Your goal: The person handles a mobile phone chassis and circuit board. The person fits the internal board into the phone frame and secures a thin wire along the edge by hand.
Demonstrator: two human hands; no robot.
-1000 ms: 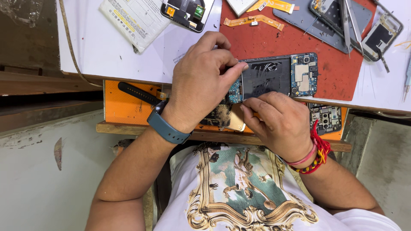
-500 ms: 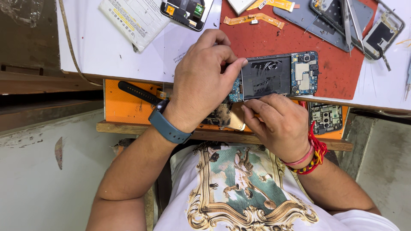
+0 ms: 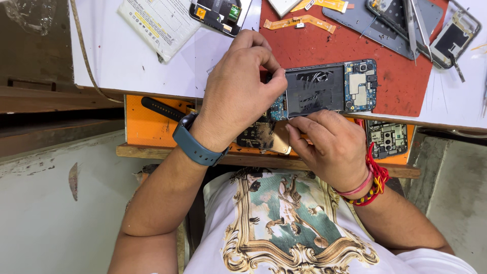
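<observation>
Red matting [image 3: 324,48] on the bench [image 3: 127,61] carries an opened phone [image 3: 324,89], circuit boards exposed, at the near edge. Its left end is pinched by the left hand [image 3: 238,96] — fingers closed on it, seemingly on a small part. Its lower edge is gripped by the right hand [image 3: 329,147], thumb and fingers clamped.
</observation>
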